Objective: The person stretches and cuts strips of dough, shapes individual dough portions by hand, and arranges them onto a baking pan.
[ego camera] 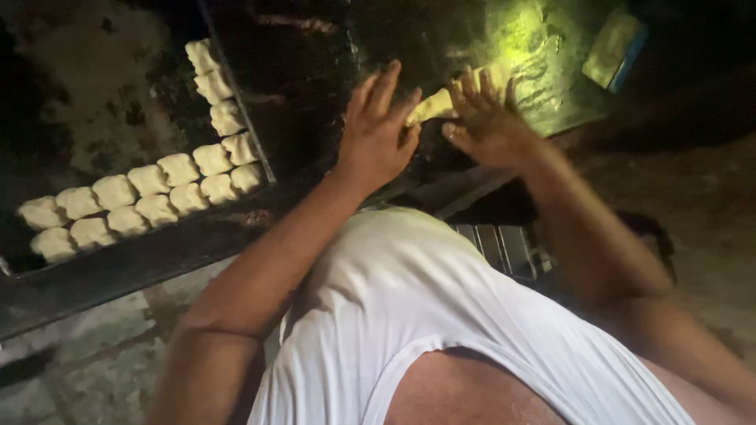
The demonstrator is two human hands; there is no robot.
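Note:
My left hand and my right hand press flat, fingers spread, on a long pale roll of dough lying on a dark worktop. The roll shows between the two hands and runs under the right palm. A dark baking tray to the left holds several pale square dough pieces in rows along its near and right sides. My white sleeveless shirt fills the lower middle of the view.
A flat pale scraper with a blue edge lies on the worktop at the far right. The tray's floured surface takes up the upper left. A rough concrete floor shows below the tray and at the right.

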